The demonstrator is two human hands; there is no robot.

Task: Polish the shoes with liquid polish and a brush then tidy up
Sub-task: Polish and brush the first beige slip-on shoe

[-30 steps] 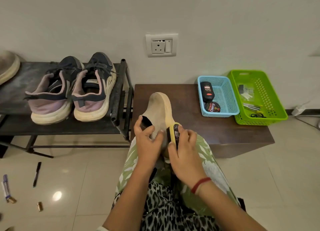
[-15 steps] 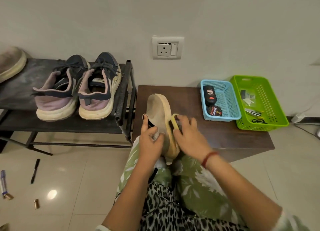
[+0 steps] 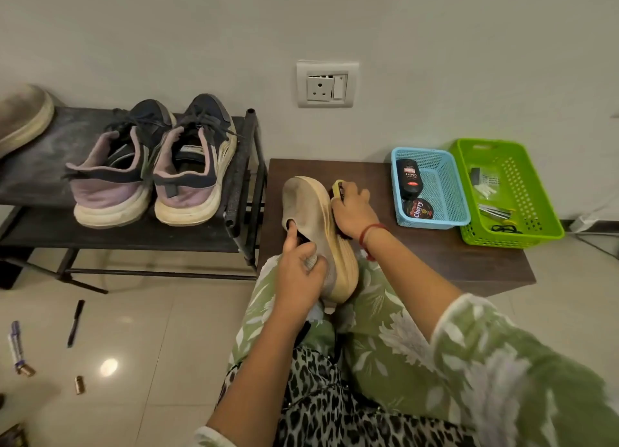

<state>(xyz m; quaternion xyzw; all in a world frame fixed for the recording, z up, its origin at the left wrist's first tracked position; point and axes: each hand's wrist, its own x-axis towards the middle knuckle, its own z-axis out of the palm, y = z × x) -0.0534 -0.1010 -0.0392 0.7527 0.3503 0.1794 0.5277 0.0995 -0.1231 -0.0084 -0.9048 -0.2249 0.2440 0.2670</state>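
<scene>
A beige slip-on shoe [image 3: 310, 209] with a cream sole stands heel-down on my lap, toe pointing away. My left hand [image 3: 299, 272] grips its heel, the thumb hooked inside the opening. My right hand [image 3: 351, 209] holds a yellow-backed brush [image 3: 337, 189] against the sole edge near the toe; the bristles are mostly hidden by my fingers. A black liquid polish bottle [image 3: 409, 178] and a round polish tin [image 3: 418, 209] lie in the blue basket [image 3: 449, 192].
The brown low table [image 3: 435, 255] also carries a green basket [image 3: 532, 192] of small items. A dark shoe rack [image 3: 43, 185] on the left holds a pair of sneakers [image 3: 150, 165] and another beige shoe [image 3: 23, 115]. A pen [image 3: 75, 322] and small objects lie on the tiled floor.
My right hand has slid the brush along the sole from the heel end up toward the toe. The left hand keeps its hold on the heel.
</scene>
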